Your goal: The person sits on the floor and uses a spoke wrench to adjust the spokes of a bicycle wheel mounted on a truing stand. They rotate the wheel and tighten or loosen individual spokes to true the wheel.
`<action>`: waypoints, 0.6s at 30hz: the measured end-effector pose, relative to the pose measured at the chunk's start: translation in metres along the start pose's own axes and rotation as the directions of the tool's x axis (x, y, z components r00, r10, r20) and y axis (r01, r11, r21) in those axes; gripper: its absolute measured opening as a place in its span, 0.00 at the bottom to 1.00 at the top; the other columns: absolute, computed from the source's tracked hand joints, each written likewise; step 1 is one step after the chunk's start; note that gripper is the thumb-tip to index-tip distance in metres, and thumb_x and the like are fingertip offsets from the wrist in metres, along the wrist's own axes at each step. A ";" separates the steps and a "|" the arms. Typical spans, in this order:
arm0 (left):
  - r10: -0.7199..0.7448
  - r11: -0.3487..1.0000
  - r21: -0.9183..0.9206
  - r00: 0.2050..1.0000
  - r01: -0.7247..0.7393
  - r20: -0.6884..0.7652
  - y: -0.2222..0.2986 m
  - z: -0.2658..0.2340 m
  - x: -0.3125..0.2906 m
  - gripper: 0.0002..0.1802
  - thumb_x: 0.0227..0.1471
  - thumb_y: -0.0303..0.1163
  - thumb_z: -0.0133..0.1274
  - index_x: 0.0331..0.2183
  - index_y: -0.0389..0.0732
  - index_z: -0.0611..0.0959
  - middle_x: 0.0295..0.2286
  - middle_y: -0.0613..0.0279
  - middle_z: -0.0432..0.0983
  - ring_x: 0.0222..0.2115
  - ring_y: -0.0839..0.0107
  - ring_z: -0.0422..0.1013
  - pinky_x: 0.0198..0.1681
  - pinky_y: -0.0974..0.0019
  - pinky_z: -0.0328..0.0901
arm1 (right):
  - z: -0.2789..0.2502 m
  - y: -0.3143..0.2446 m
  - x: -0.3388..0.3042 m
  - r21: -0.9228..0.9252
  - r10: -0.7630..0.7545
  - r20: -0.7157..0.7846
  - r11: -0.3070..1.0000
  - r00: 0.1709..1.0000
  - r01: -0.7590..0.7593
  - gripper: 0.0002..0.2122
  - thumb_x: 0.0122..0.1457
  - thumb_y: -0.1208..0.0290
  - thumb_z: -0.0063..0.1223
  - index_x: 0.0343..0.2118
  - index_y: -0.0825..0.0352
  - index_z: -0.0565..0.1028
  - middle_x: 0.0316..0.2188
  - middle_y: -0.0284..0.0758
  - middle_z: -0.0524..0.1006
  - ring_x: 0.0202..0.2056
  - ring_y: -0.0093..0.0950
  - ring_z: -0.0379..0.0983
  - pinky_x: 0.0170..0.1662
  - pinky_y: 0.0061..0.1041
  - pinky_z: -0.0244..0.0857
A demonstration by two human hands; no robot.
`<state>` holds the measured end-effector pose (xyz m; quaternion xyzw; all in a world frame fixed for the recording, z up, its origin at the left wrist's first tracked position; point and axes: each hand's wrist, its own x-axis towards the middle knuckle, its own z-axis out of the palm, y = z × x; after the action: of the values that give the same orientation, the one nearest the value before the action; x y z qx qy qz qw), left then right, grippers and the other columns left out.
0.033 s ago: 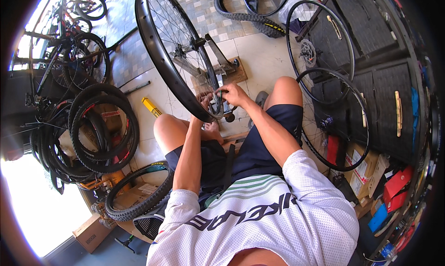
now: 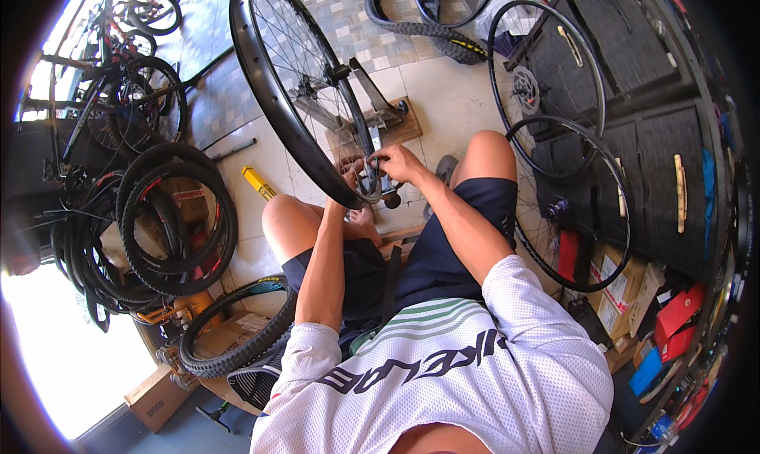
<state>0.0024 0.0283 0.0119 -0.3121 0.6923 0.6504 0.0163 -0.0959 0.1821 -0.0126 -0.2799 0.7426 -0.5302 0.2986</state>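
Observation:
In front of me stands a spoked bicycle wheel (image 2: pixel 267 90) with a wide black rim and no tyre. A metal truing stand (image 2: pixel 370 90) on a wooden base (image 2: pixel 410 125) holds it at the hub. My left hand (image 2: pixel 349 169) is at the near part of the wheel, its fingers bent in among the spokes beside the rim. From the other side my right hand (image 2: pixel 396 163) meets it, thumb and fingers pinched together at the near rim edge. Whatever small thing is between the fingers of either hand is too small to make out.
A yellow box (image 2: pixel 258 182) lies by my left knee. Several tyres (image 2: pixel 178 216) are stacked at the left, with bicycles beyond. Two spoked wheels (image 2: pixel 606 272) lean against the dark cabinets (image 2: pixel 657 169) at the right. A knobby tyre (image 2: pixel 237 359) rests near my left hip.

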 end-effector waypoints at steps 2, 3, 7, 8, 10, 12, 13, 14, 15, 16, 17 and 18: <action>0.007 1.000 0.015 1.000 -0.007 -0.003 0.002 -0.002 -0.005 0.18 0.53 0.43 0.58 0.40 0.40 0.81 0.28 0.68 0.77 0.27 0.79 0.69 0.27 0.73 0.62 | 0.006 -0.001 -0.004 0.100 0.100 0.101 0.989 0.990 -0.110 0.10 0.57 0.74 0.52 0.41 0.68 0.79 0.25 0.32 0.80 0.24 0.21 0.74 0.26 0.23 0.68; 0.017 1.000 0.023 1.000 -0.017 0.000 0.002 -0.005 -0.005 0.18 0.53 0.42 0.59 0.40 0.40 0.82 0.28 0.68 0.77 0.27 0.79 0.69 0.27 0.73 0.62 | 0.010 -0.005 -0.006 0.173 0.148 0.151 0.969 0.977 -0.173 0.11 0.57 0.74 0.52 0.41 0.68 0.79 0.25 0.33 0.80 0.24 0.21 0.74 0.26 0.23 0.68; 0.059 0.998 -0.033 0.998 -0.059 0.021 0.009 0.000 -0.008 0.17 0.53 0.42 0.59 0.39 0.40 0.82 0.26 0.67 0.77 0.27 0.79 0.69 0.28 0.73 0.62 | 0.014 -0.002 -0.005 0.249 0.145 0.180 0.950 0.973 -0.188 0.11 0.57 0.75 0.51 0.41 0.70 0.79 0.27 0.35 0.81 0.26 0.21 0.74 0.27 0.24 0.68; 0.085 0.996 -0.029 0.996 -0.084 0.031 0.013 0.004 -0.007 0.18 0.53 0.42 0.59 0.39 0.39 0.82 0.26 0.67 0.77 0.27 0.79 0.69 0.28 0.73 0.62 | 0.013 0.003 -0.005 0.258 0.128 0.157 0.952 0.979 -0.166 0.11 0.56 0.75 0.51 0.41 0.70 0.79 0.28 0.35 0.80 0.26 0.21 0.74 0.27 0.24 0.68; 0.117 0.993 -0.024 0.993 -0.116 0.011 0.002 -0.002 -0.014 0.18 0.53 0.43 0.59 0.39 0.39 0.82 0.25 0.66 0.77 0.26 0.79 0.70 0.28 0.72 0.63 | 0.020 -0.002 -0.011 0.160 0.122 0.146 0.976 0.982 -0.145 0.11 0.55 0.76 0.51 0.40 0.71 0.78 0.28 0.35 0.81 0.26 0.21 0.75 0.28 0.24 0.69; 0.088 0.993 0.081 0.995 -0.085 -0.042 -0.003 -0.005 -0.014 0.21 0.52 0.45 0.59 0.38 0.37 0.82 0.25 0.65 0.77 0.25 0.78 0.70 0.27 0.72 0.63 | 0.022 -0.007 -0.014 0.215 0.151 0.143 0.960 0.978 -0.180 0.10 0.55 0.76 0.52 0.39 0.72 0.78 0.28 0.35 0.81 0.27 0.21 0.75 0.30 0.24 0.69; 0.079 0.989 0.132 0.995 -0.070 -0.067 -0.005 -0.008 -0.013 0.22 0.52 0.46 0.59 0.38 0.36 0.82 0.25 0.65 0.77 0.25 0.78 0.70 0.27 0.72 0.63 | 0.022 -0.008 -0.014 0.316 0.184 0.151 0.922 0.971 -0.224 0.10 0.54 0.76 0.53 0.39 0.72 0.78 0.28 0.35 0.81 0.27 0.21 0.76 0.31 0.25 0.70; 0.041 0.990 0.137 0.998 -0.035 -0.044 -0.006 -0.011 -0.013 0.23 0.52 0.47 0.59 0.37 0.35 0.82 0.25 0.65 0.77 0.24 0.77 0.69 0.27 0.72 0.63 | 0.021 -0.010 -0.014 0.414 0.215 0.162 0.871 0.963 -0.264 0.10 0.54 0.76 0.53 0.39 0.73 0.78 0.28 0.36 0.81 0.28 0.22 0.76 0.32 0.25 0.70; 0.001 0.990 0.143 1.000 0.001 -0.011 -0.004 -0.009 -0.014 0.23 0.52 0.47 0.60 0.36 0.34 0.82 0.24 0.64 0.77 0.23 0.77 0.69 0.27 0.72 0.63 | 0.019 -0.009 -0.015 0.399 0.226 0.162 0.875 0.960 -0.274 0.11 0.53 0.75 0.54 0.38 0.73 0.78 0.28 0.37 0.81 0.28 0.23 0.77 0.33 0.26 0.70; -0.039 0.988 0.150 0.999 0.036 0.022 -0.001 -0.007 -0.014 0.24 0.52 0.48 0.60 0.35 0.33 0.82 0.24 0.64 0.77 0.23 0.77 0.69 0.27 0.72 0.63 | 0.017 -0.007 -0.017 0.385 0.238 0.162 0.879 0.958 -0.283 0.11 0.52 0.74 0.54 0.38 0.72 0.78 0.28 0.38 0.81 0.28 0.24 0.77 0.33 0.26 0.70; -0.083 0.991 0.109 0.995 0.078 0.046 0.001 -0.007 -0.015 0.25 0.51 0.49 0.60 0.34 0.32 0.82 0.24 0.64 0.76 0.23 0.77 0.69 0.27 0.72 0.63 | 0.015 -0.006 -0.018 0.370 0.249 0.161 0.882 0.955 -0.293 0.11 0.52 0.73 0.55 0.38 0.72 0.78 0.27 0.39 0.81 0.29 0.25 0.77 0.34 0.27 0.70; -0.124 0.990 0.069 0.990 0.119 0.066 0.002 -0.009 -0.015 0.25 0.51 0.49 0.60 0.33 0.32 0.82 0.23 0.64 0.76 0.23 0.77 0.69 0.27 0.72 0.62 | 0.013 -0.009 -0.018 0.240 0.174 0.099 0.951 0.980 -0.193 0.12 0.51 0.71 0.56 0.37 0.72 0.78 0.27 0.40 0.80 0.29 0.27 0.77 0.34 0.28 0.70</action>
<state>0.0172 0.0266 0.0216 -0.3302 0.6918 0.6358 0.0903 -0.0731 0.1845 -0.0046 -0.1903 0.6809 -0.5779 0.4076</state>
